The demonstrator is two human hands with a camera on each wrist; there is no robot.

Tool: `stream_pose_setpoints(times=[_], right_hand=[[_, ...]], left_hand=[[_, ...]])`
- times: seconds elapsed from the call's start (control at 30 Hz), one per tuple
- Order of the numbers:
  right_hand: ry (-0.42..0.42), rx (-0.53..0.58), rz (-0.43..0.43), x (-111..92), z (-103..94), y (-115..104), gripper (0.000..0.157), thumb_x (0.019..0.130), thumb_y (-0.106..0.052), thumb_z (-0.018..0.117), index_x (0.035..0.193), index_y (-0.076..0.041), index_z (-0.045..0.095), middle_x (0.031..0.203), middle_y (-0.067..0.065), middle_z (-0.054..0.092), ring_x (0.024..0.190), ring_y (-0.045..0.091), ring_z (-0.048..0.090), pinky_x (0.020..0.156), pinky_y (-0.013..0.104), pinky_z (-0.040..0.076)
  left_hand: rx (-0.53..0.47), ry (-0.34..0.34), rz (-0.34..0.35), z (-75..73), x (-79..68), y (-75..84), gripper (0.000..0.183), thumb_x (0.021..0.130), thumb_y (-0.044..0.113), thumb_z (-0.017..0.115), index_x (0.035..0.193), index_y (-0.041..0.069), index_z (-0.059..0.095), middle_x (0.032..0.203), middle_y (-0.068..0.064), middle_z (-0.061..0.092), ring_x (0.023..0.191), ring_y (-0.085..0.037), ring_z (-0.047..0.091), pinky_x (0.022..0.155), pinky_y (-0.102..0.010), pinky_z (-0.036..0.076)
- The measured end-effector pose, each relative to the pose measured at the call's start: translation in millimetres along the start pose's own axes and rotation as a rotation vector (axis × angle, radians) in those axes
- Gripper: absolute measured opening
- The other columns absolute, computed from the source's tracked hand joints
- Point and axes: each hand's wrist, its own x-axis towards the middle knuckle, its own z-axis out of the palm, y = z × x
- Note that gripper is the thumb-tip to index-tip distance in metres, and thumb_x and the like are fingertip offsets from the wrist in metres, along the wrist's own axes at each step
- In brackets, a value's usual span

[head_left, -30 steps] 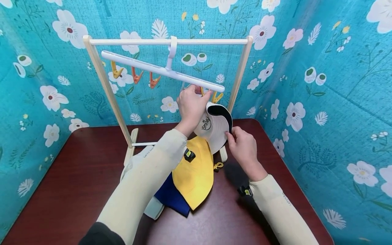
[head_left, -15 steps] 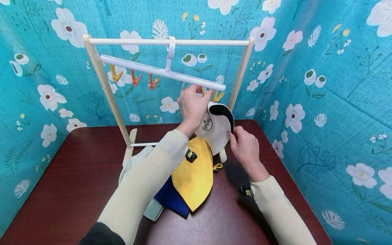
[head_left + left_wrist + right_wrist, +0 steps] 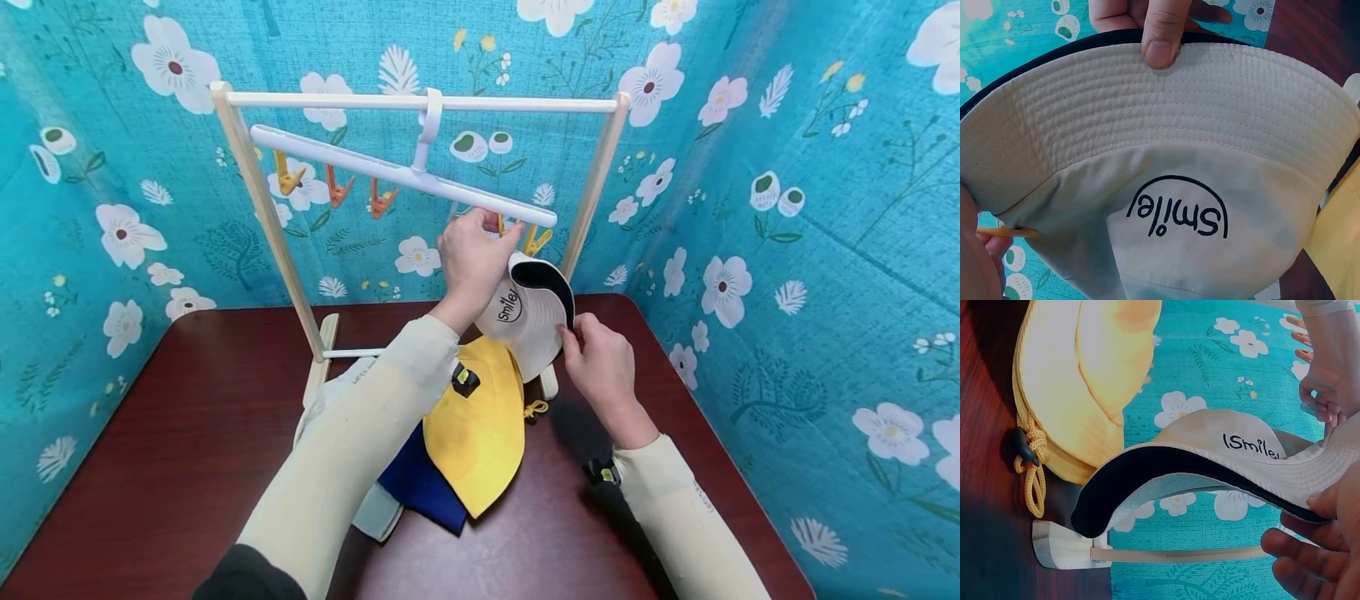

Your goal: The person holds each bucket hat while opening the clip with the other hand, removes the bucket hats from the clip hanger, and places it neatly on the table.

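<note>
A cream bucket hat with "Smile" lettering and a black underside hangs tilted below the right end of a white hanger bar. My left hand is at the hat's upper edge and pinches a yellow clip, which touches the fabric in the left wrist view; most of the clip is hidden by the fingers. My right hand pinches the brim, thumb on the cream side and fingers on the black side. Just right of the left hand, another yellow clip hangs from the bar.
The hanger hooks over a wooden rack, its right end lower. Yellow and orange clips, including an orange clip, hang at left. A yellow hat with a cord lies over a navy item and pale fabric on the table.
</note>
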Motion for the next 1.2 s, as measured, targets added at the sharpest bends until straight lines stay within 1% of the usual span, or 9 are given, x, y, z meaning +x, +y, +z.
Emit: stream_pose_setpoints(times=[0.07,0.17,0.3,0.37,0.53,0.7,0.97,1.07,1.2], right_hand=[[0.005,-0.001,-0.004,-1.1,0.5,0.6,0.018,0.097,-0.023,0.073,0.091,-0.008,0.064,0.065,0.005,0.057,0.051,0.018,0.053,0.047,0.033,0.044],[0.01,-0.002,-0.007,-1.8,0.8,0.9,0.018,0.097,-0.023,0.073,0.091,-0.009,0.064,0.065,0.004,0.058,0.051,0.018,0.054,0.047,0.034,0.044],[0.01,-0.001,-0.003,-2.5,-0.2,0.5,0.017,0.096,-0.023,0.074,0.092,-0.008,0.066,0.066,0.005,0.06,0.052,0.019,0.055,0.048,0.036,0.046],[0.009,0.002,-0.003,-2.6,-0.7,0.6,0.017,0.096,-0.023,0.074,0.092,-0.008,0.066,0.066,0.005,0.061,0.052,0.02,0.056,0.048,0.037,0.047],[0.018,0.001,-0.009,-2.5,-2.5,0.9,0.018,0.096,-0.023,0.074,0.092,-0.008,0.066,0.065,0.005,0.06,0.052,0.02,0.057,0.048,0.037,0.048],[0.031,0.003,-0.019,-2.6,-4.8,1.4,0.019,0.095,-0.023,0.076,0.089,-0.007,0.065,0.062,0.005,0.057,0.05,0.019,0.053,0.047,0.036,0.044],[0.038,-0.012,-0.032,-4.0,-9.6,-0.6,0.017,0.095,-0.021,0.075,0.09,-0.008,0.066,0.064,0.006,0.06,0.05,0.02,0.055,0.046,0.036,0.044],[0.032,-0.019,-0.046,-4.3,-12.3,-2.3,0.016,0.095,-0.022,0.075,0.091,-0.009,0.067,0.065,0.005,0.061,0.05,0.019,0.054,0.046,0.035,0.043],[0.03,-0.027,-0.056,-4.9,-16.1,-3.0,0.015,0.095,-0.021,0.075,0.092,-0.008,0.068,0.066,0.006,0.063,0.05,0.02,0.054,0.046,0.036,0.043]], left_hand=[[-0.01,-0.001,0.004,0.0,0.6,-0.7,0.03,0.087,0.044,0.081,0.09,0.014,0.075,0.087,0.004,0.077,0.086,-0.014,0.068,0.09,-0.037,0.048],[-0.056,-0.011,0.0,-0.6,1.4,-2.2,0.029,0.086,0.042,0.082,0.09,0.014,0.075,0.087,0.004,0.077,0.085,-0.012,0.068,0.083,-0.033,0.05],[-0.121,-0.047,-0.034,-2.1,1.3,-2.8,0.029,0.085,0.039,0.084,0.091,0.012,0.075,0.087,0.002,0.076,0.083,-0.012,0.067,0.074,-0.031,0.051],[-0.127,-0.063,-0.055,-2.8,1.4,-2.4,0.029,0.085,0.039,0.084,0.091,0.012,0.074,0.087,0.002,0.076,0.083,-0.012,0.066,0.073,-0.031,0.051],[-0.117,-0.095,-0.097,-4.5,2.8,-0.2,0.03,0.085,0.039,0.084,0.093,0.012,0.074,0.088,0.002,0.076,0.085,-0.011,0.067,0.075,-0.031,0.052],[-0.125,-0.136,-0.125,-6.5,4.5,2.2,0.03,0.086,0.039,0.084,0.093,0.011,0.074,0.088,0.003,0.075,0.085,-0.01,0.067,0.075,-0.03,0.053],[-0.103,-0.162,-0.147,-9.1,8.0,4.6,0.03,0.084,0.042,0.084,0.091,0.014,0.075,0.086,0.005,0.075,0.083,-0.009,0.067,0.075,-0.028,0.052],[-0.091,-0.165,-0.144,-9.8,8.6,4.9,0.03,0.084,0.042,0.084,0.092,0.014,0.076,0.086,0.006,0.076,0.085,-0.01,0.068,0.078,-0.029,0.052],[-0.069,-0.164,-0.141,-10.7,8.3,5.8,0.031,0.084,0.044,0.084,0.092,0.015,0.077,0.087,0.006,0.076,0.089,-0.011,0.067,0.085,-0.031,0.049]])
